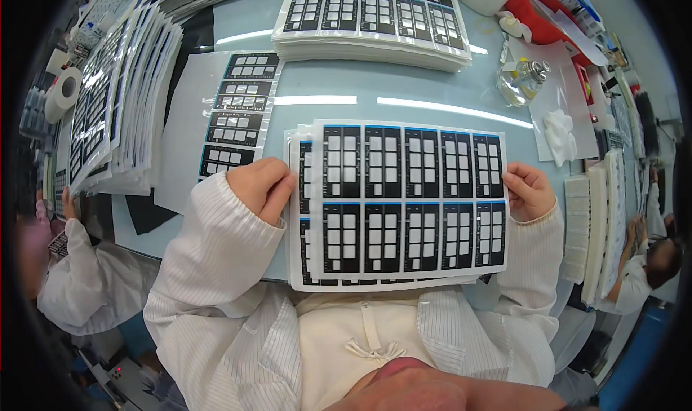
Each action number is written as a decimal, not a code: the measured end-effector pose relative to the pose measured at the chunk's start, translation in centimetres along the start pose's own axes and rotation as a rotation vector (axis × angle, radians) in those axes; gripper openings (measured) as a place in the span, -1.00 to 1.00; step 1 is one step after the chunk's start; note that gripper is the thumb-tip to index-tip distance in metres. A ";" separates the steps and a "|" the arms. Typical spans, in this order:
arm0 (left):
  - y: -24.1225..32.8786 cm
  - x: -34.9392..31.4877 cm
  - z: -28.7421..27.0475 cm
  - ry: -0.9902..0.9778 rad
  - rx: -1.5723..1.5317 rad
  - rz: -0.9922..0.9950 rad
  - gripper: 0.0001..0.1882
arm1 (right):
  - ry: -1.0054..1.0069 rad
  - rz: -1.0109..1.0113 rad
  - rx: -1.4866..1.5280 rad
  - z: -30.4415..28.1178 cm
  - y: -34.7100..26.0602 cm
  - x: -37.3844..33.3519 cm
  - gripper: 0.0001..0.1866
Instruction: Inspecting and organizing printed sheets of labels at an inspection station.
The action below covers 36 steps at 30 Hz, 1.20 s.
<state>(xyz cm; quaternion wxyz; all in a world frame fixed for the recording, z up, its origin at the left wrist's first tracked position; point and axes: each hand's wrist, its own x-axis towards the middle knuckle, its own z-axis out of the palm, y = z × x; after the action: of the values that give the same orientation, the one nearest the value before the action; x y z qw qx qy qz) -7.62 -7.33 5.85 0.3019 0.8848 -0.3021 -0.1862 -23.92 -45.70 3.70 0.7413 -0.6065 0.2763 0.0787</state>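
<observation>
A printed sheet (414,201) with rows of black panels and pale square windows lies in front of me. Beneath it are more sheets (305,256), sticking out at the left and along the bottom. My right hand (530,190) pinches the top sheet's right edge between thumb and fingers. At the left edge of the sheets my left hand (261,187) is closed, its fingers curled down on the edge; which layers it grips is hidden. Just beyond the left hand lies a strip of similar panels (234,115) on white backing.
A thick stack of printed sheets (371,47) stands at the far middle, another stack (130,101) at the left. A glass bottle with a metal top (522,83) and a crumpled white tissue (560,137) are at the right. Other people sit at both sides.
</observation>
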 end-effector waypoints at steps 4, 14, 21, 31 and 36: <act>1.3 0.7 0.3 -0.055 0.020 -0.082 -0.76 | -0.043 0.011 -0.053 0.8 -1.2 0.4 -0.83; 2.8 0.2 0.7 -0.021 -0.195 -0.226 -0.79 | -0.166 0.093 -0.240 -0.8 -2.9 0.9 -0.83; 2.4 0.0 0.1 -0.105 -0.320 -0.195 -0.80 | -0.256 0.166 -0.313 -0.9 -3.1 0.3 -0.81; 0.7 0.4 -0.2 -0.214 -0.348 -0.045 -0.75 | -0.391 0.034 -0.335 -2.0 -3.0 0.4 -0.78; 0.1 0.3 -0.4 -0.109 -0.356 0.150 -0.80 | -0.425 -0.078 -0.337 -2.2 -3.4 0.3 -0.84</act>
<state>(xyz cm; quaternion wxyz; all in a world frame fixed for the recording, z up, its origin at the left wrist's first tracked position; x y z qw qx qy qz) -7.23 -7.40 6.19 0.4499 0.7811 -0.3452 -0.2615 -22.79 -48.68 6.21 0.6738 -0.7013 0.0742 0.2206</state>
